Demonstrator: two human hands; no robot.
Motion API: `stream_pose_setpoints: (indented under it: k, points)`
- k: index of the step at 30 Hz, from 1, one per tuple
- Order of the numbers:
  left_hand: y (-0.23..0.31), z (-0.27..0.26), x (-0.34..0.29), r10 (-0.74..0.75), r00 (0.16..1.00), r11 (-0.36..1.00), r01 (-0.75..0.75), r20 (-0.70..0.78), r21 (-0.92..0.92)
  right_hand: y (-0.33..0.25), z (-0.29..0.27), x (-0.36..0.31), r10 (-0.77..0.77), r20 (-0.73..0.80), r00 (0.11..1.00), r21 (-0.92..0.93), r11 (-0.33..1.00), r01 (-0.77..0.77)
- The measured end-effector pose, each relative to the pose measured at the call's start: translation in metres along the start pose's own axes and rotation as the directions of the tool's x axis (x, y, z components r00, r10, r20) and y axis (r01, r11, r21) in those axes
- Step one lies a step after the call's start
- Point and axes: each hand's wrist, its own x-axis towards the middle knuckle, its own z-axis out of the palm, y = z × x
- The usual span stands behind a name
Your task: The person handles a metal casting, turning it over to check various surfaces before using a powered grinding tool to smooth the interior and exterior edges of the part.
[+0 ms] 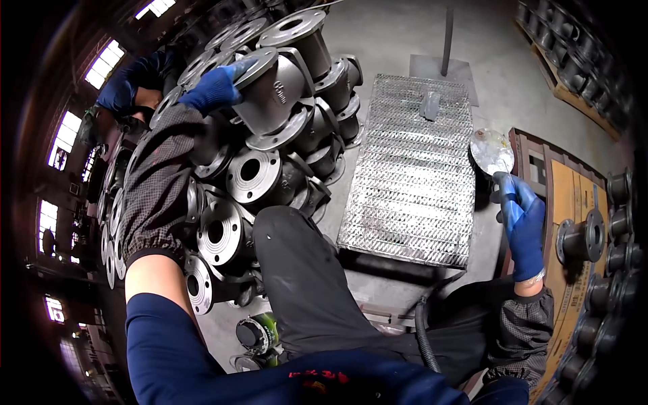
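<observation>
On top of the casting pile (270, 169), the gloved left hand (216, 88) grips the flange rim of the uppermost valve body (277, 94), fingers curled over its edge. Beyond the grating's (412, 169) right edge, the right hand (523, 219) is closed around a handle bearing a round disc (491, 150).

A grey concrete floor (493, 88) is seen beneath everything; a heap of grey flanged pipe castings (270, 155) is piled on it at the left; a metal grating platform (415, 165) is laid near the middle, just beside the heap; a small grey block (430, 104) is rested on the grating near its far end; a flat steel plate with an upright rod (445, 54) is set beyond it; a wooden pallet (563, 196) is placed at the right, with one flanged fitting (582, 237) stood on it.
</observation>
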Motion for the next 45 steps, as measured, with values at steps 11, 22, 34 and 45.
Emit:
stream_pose_setpoints:
  k: [11, 22, 34, 45]
  points:
    - [-0.038, 0.049, -0.002, -0.226, 0.971, 0.974, 0.224, -0.080, -0.024, -0.009, 0.029, 0.004, -0.043, 0.093, 0.995, 0.023, 0.999, 0.041]
    - [0.101, 0.032, -0.005, -0.224, 0.964, 0.973, 0.212, -0.144, -0.095, -0.003, 0.016, 0.003, -0.083, 0.051, 0.995, -0.065, 0.994, 0.087]
    - [0.296, 0.096, -0.039, 0.359, 0.928, 0.886, -0.372, -0.098, -0.278, -0.001, -0.022, -0.017, -0.007, -0.051, 0.999, -0.056, 0.998, 0.004]
    - [0.345, 0.106, -0.072, 0.136, 0.990, 0.938, -0.119, 0.031, -0.325, -0.024, -0.015, -0.022, 0.151, -0.032, 0.988, -0.020, 0.988, -0.152]
